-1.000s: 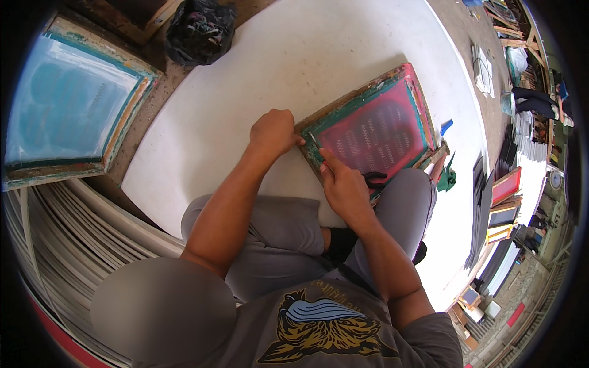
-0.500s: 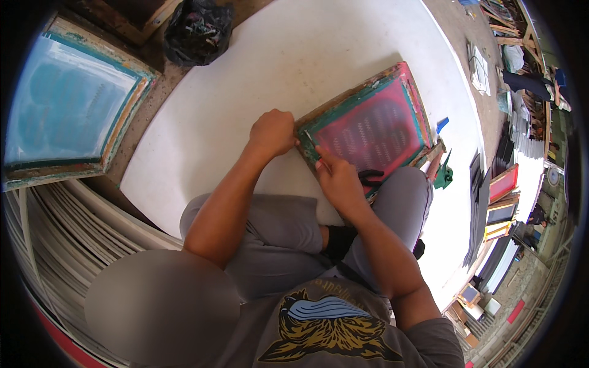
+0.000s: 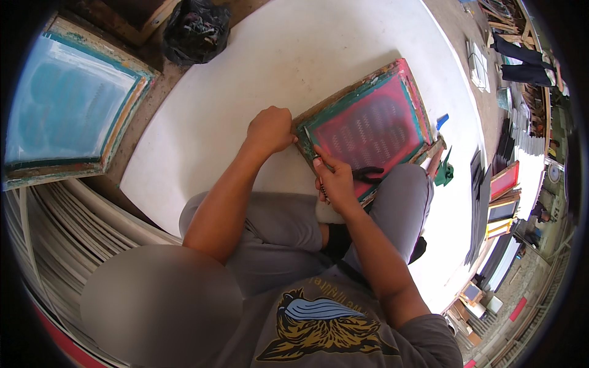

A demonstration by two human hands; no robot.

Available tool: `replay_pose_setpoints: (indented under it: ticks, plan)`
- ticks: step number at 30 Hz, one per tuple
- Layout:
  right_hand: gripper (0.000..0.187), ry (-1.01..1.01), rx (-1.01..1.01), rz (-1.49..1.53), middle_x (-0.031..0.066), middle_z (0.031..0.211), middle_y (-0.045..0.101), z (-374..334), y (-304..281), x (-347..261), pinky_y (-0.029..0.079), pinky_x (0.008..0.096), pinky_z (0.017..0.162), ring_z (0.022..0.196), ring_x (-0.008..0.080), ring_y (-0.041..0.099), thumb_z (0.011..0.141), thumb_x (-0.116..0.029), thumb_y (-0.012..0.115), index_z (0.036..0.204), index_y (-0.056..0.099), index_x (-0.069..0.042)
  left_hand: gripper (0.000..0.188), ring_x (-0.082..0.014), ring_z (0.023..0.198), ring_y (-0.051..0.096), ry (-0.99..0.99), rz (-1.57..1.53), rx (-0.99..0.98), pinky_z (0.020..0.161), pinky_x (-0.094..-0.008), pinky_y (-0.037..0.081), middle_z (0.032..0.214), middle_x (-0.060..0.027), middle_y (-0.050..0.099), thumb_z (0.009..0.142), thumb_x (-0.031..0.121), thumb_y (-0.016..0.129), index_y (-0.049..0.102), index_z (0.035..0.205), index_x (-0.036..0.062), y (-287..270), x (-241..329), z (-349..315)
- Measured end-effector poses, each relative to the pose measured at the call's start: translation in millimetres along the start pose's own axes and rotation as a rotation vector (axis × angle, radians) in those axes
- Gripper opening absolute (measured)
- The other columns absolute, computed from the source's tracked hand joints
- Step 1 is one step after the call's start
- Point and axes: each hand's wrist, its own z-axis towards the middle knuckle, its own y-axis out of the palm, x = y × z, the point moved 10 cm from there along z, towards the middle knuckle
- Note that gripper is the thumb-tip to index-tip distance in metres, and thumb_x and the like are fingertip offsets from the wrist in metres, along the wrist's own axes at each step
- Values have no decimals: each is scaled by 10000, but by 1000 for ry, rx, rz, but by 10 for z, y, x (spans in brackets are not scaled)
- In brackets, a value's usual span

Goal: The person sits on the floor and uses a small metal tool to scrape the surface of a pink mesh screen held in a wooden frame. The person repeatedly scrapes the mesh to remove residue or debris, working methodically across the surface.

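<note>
A screen-printing frame (image 3: 362, 132) with pink and dark mesh and a paint-stained wooden border leans tilted before my folded legs. My left hand (image 3: 270, 130) is closed in a fist against its left edge; what the fingers hold is hidden. Close to the frame's lower left corner, my right hand (image 3: 337, 184) is wrapped round a pair of black-handled pliers (image 3: 368, 175). The handles stick out to the right over the mesh, while my fingers cover much of the rest. A small coil shows by my palm.
A large blue screen frame (image 3: 67, 104) lies at the left above stacked grey strips (image 3: 80, 227). A black plastic bag (image 3: 196, 34) stands at the far edge of the white board (image 3: 245, 73). Blue (image 3: 442, 121) and green scraps (image 3: 444, 172) lie right. A person in dark trousers (image 3: 524, 64) is far right.
My right hand has turned and slid slightly down and left, showing more of the black handles. My left hand and the frame have shifted slightly up. The distant person's legs have moved.
</note>
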Motion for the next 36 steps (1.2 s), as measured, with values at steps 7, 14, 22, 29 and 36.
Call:
replay_pose_setpoints:
  ticks: [7, 14, 22, 29, 36]
  plan:
    - [419, -378, 114, -178, 58, 688, 634, 59, -81, 13, 443, 304, 445, 555, 129, 581, 1084, -215, 641, 1491, 649, -119, 361, -413, 999, 763, 7, -19, -7, 839, -500, 623, 1032, -230, 779, 808, 274, 921, 798, 1004, -3, 12, -2, 37]
    - [429, 232, -165, 423, 38, 655, 591, -12, 25, 171, 383, 294, 404, 454, 116, 507, 1086, -263, 640, 1508, 641, -181, 345, -404, 989, 766, 1, -24, -8, 834, -497, 623, 1033, -223, 781, 815, 272, 910, 801, 1001, 2, 20, -52, 40]
    - [425, 187, -159, 387, 29, 705, 630, 16, 1, 208, 401, 291, 432, 485, 114, 542, 1079, -286, 654, 1490, 662, -180, 350, -375, 971, 773, -11, -37, -18, 814, -484, 624, 989, -196, 791, 795, 329, 924, 827, 962, 37, -26, -24, 10]
    - [414, -309, 89, -193, 184, 972, 776, 7, -269, -242, 567, 386, 702, 832, 308, 763, 1064, -259, 647, 1452, 670, -117, 406, -363, 964, 776, -51, -39, 45, 798, -476, 627, 963, -192, 791, 798, 410, 919, 828, 940, 40, -29, 63, -29]
    - [393, -291, 111, -346, 253, 1128, 748, 24, -277, -295, 567, 485, 900, 1074, 455, 718, 1050, -272, 640, 1432, 679, -186, 450, -371, 926, 778, -54, -28, 44, 763, -481, 630, 960, -196, 784, 813, 447, 904, 810, 962, 32, 37, 81, 5]
